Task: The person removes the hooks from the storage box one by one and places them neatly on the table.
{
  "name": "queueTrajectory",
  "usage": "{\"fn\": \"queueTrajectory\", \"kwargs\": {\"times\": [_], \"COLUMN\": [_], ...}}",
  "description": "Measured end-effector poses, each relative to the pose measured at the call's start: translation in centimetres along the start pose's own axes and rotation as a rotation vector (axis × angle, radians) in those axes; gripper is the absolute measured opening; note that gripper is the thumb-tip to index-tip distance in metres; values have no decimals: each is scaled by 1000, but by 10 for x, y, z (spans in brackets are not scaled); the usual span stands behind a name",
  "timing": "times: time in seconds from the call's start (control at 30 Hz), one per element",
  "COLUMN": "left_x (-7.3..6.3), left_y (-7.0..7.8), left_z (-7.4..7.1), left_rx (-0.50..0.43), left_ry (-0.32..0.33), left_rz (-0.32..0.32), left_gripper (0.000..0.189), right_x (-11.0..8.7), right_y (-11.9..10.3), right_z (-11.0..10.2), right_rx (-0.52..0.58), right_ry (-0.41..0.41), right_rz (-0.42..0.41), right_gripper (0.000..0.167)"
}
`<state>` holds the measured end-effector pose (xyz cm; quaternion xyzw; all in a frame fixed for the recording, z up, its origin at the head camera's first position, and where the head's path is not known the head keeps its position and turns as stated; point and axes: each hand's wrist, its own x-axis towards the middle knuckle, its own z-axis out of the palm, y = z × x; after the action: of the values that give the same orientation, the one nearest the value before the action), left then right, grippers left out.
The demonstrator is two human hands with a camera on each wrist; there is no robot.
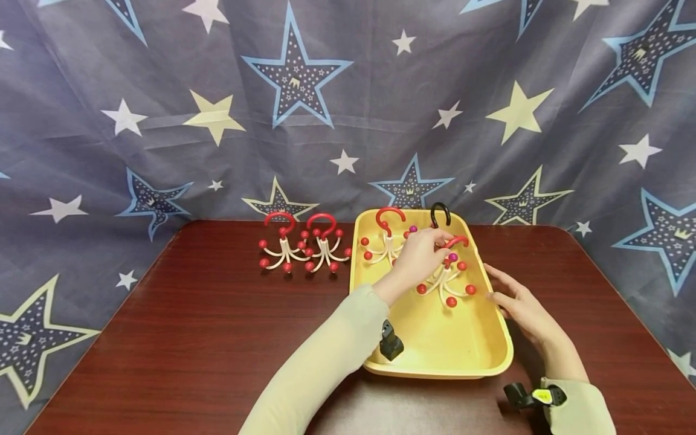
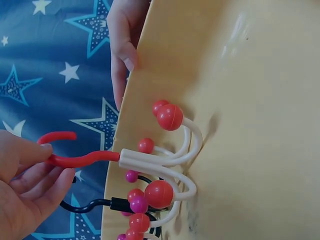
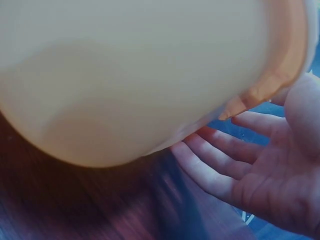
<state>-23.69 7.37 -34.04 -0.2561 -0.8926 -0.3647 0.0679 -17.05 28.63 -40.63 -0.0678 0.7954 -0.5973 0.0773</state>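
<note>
1. The left hand (image 1: 420, 257) has thumb and fingers pinched on the red hook of one white-armed hanger (image 2: 142, 158).
2. This hanger is below these fingertips, inside the yellow tray (image 1: 440, 344).
3. Near the same fingers are a black-hooked hanger (image 2: 120, 204) and another red-hooked hanger (image 1: 388, 243).
4. The right hand (image 1: 524, 309) has fingers nearly straight, touching the tray's side.
5. Left of both hands' fingers, two similar hangers (image 1: 284, 246) are on the table (image 1: 217, 338).

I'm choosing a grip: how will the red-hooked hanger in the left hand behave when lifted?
The red-hooked hanger is probably stiff: its white arms hold smooth curves. It may swing, since the left hand grips only its hook. Its splayed arms might snag the nearby black-hooked hanger.
</note>
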Motion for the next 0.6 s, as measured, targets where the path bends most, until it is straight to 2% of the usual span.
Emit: {"fn": "queueTrajectory", "kwargs": {"times": [0.23,0.43,0.6], "left_x": [-3,-9,-16], "left_y": [3,11,13], "left_z": [-4,-20,-33], "left_rx": [-3,-60,-113], "left_ry": [50,68,72], "left_rz": [40,80,91], "left_gripper": [21,19,21], "right_x": [1,1,0], "right_y": [0,0,1], "right_z": [1,1,0], "right_rx": [-20,-56,-42], "right_ry": [11,21,8], "right_rz": [-7,-5,-5], "right_gripper": [61,61,61]}}
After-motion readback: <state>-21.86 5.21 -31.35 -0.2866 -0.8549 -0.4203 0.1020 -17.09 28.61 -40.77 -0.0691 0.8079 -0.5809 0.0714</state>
